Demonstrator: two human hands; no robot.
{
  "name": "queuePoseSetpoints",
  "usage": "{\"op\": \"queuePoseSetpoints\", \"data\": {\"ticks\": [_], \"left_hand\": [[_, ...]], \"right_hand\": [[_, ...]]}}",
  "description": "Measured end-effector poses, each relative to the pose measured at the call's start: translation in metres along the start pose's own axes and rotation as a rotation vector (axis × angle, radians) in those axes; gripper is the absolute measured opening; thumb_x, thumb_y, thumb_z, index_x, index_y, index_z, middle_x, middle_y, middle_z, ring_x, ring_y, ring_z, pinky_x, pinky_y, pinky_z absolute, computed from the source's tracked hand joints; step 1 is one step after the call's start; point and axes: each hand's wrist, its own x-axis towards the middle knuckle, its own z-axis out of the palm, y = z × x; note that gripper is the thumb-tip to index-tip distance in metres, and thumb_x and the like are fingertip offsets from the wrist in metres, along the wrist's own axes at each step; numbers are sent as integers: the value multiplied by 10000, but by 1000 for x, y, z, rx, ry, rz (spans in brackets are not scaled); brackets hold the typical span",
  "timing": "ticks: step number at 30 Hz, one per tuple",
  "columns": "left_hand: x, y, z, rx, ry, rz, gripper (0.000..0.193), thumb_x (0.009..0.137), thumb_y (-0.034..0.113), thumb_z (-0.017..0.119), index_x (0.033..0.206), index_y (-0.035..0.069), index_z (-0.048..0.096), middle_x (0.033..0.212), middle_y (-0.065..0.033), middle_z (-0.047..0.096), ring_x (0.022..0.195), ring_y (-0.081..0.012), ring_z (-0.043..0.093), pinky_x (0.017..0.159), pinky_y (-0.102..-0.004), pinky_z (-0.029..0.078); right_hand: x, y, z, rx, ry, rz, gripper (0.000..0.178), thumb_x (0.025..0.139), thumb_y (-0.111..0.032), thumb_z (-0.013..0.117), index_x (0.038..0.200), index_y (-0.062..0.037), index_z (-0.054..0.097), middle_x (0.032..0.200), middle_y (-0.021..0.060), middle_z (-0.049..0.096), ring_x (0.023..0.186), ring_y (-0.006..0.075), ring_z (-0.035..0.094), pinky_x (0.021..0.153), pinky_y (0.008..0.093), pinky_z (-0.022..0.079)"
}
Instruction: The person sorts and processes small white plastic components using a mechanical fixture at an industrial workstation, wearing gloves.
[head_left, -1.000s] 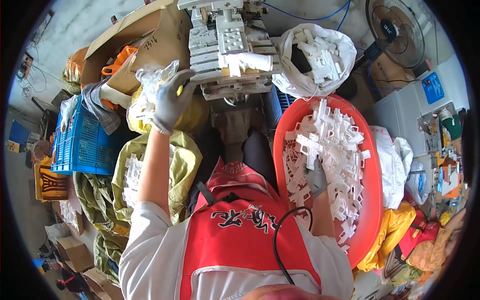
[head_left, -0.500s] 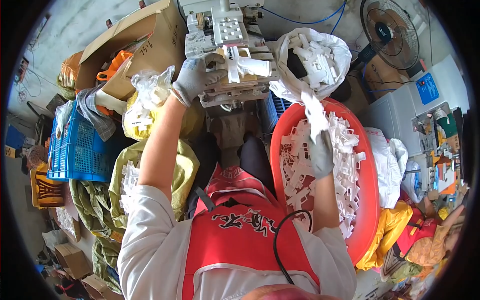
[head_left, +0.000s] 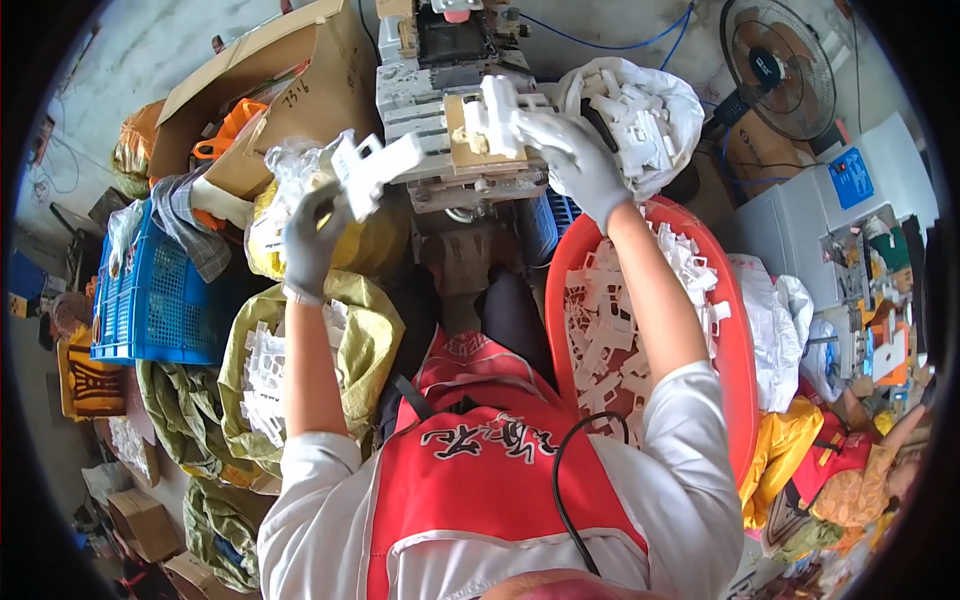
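In my gloved left hand [head_left: 314,245] is a white pistol-shaped plastic part [head_left: 376,172], lifted clear of the machine's left side, above the yellow bag. My gloved right hand [head_left: 585,165] grips a second white pistol-shaped plastic part [head_left: 500,105] over the tan fixture block [head_left: 466,157] of the machine [head_left: 412,120]. Whether that part touches the block, I cannot tell. Grey gloves cover both hands. Below the right forearm stands a red tub [head_left: 735,400] heaped with similar white parts [head_left: 690,262].
A white sack [head_left: 684,110] of white parts stands right of the machine. An olive sack [head_left: 368,350] with printed parts, a yellow bag [head_left: 375,245] and a blue crate [head_left: 170,290] lie left. Farther out are a cardboard box [head_left: 325,75] and a fan [head_left: 780,70].
My left hand has taken a white part off the machine and moved left and nearer. My right hand has come up from the tub to the fixture with another part. The machine's upper head has drawn back.
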Motion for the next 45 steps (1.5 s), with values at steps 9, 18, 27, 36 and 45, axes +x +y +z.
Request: {"op": "queuePoseSetpoints", "data": {"ticks": [9, 18, 27, 36, 45], "left_hand": [[-112, -21, -55, -225, 6, -393, 245, 855, 25, 606, 1095, -19, 579, 1008, -52, 609, 869, -102, 554, 771, -217, 448], [-182, -50, -153, 254, 3, -487, 327, 886, 177, 579, 1105, -66, 571, 1046, -105, 610, 923, -185, 561, 822, -295, 452], [-169, -60, -148, 396, -22, -446, 304, 910, 153, 551, 1132, -55, 568, 1101, -126, 615, 958, -190, 582, 852, -288, 473], [-135, -3, -94, 522, -186, -370, 232, 878, 140, 583, 1064, 16, 646, 949, -57, 674, 840, -95, 601, 744, -232, 474], [-130, 10, -75, 429, -203, -373, 245, 865, 135, 574, 1058, -7, 629, 985, -140, 666, 893, -189, 636, 802, -285, 485]], "right_hand": [[15, 9, -12, -431, -346, -167, 455, 832, -113, 553, 1276, -193, 499, 1258, 120, 482, 1134, 310, 486, 970, 367, 394], [-235, 62, -50, -209, -39, 840, 263, 871, -280, 518, 1005, -68, 594, 987, 164, 611, 918, 340, 578, 798, 385, 465], [-440, 69, 2, -697, -491, 1267, 409, 853, -235, 492, 1258, -190, 458, 1301, 109, 455, 1060, 346, 546, 905, 435, 442], [-449, 124, 16, -902, -747, 1100, 306, 854, -182, 451, 1132, -186, 579, 1201, 72, 535, 1055, 277, 566, 814, 428, 488], [-401, 45, -56, -211, -718, 1352, 412, 726, -295, 710, 1049, -69, 590, 1070, 153, 614, 1002, 365, 565, 861, 396, 463]]}}
